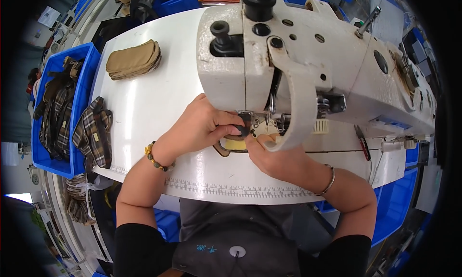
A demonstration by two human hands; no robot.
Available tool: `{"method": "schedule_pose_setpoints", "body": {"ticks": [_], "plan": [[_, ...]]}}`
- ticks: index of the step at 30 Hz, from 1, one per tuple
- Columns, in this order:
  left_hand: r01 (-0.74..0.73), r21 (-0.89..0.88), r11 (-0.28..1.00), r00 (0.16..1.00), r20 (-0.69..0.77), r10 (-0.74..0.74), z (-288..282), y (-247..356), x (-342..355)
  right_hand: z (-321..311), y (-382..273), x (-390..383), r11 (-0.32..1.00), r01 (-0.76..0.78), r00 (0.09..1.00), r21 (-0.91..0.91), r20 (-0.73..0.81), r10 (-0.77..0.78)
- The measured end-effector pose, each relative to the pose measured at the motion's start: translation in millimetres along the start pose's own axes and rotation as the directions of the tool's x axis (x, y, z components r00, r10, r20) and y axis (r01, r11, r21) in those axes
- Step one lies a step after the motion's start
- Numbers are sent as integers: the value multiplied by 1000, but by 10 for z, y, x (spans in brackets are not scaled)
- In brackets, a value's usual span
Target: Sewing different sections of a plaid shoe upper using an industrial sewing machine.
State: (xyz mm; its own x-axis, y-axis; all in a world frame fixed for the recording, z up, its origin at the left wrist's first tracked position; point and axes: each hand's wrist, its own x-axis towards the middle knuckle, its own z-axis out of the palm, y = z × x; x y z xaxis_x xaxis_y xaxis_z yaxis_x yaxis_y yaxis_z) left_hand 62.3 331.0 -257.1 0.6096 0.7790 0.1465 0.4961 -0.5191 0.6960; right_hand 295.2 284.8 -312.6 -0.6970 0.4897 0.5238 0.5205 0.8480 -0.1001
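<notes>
A small fabric piece [243, 131], dark with a brown edge, is under the front of a white sewing machine [221, 79], close to its presser foot. My left hand [201, 124] pinches the dark part between thumb and fingers. Curled at the right side of the same piece, my right hand [275, 155] grips its edge, its fingertips partly hidden behind the machine's curved white guard [303, 98]. Below the fingers lies a yellow patch [236, 145], with a brown curved edge [221, 149] beside it. The needle tip cannot be made out.
A stack of tan fabric pieces [133, 60] lies at the table's far left. Plaid fabric [94, 132] hangs over the left edge beside a blue bin [85, 89] of plaid pieces. Red-handled snips [363, 144] lie right of the machine. A printed ruler [231, 190] runs along the front edge.
</notes>
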Motion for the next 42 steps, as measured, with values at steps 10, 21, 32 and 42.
{"method": "schedule_pose_setpoints", "body": {"ticks": [10,21,32,42], "plan": [[-51,307,950,998,53,37,61,42,-90,-24,-21,5,1000,-2,996,19,91,0],[-4,147,989,997,-77,16,200,-230,8,-27,24,12,981,18,976,-195,215,24],[95,-80,992,994,-43,-98,70,-298,100,-38,73,74,997,-39,992,-70,113,47],[167,151,974,982,-114,-150,59,-43,69,119,124,-39,1000,-21,997,-14,68,22]]}}
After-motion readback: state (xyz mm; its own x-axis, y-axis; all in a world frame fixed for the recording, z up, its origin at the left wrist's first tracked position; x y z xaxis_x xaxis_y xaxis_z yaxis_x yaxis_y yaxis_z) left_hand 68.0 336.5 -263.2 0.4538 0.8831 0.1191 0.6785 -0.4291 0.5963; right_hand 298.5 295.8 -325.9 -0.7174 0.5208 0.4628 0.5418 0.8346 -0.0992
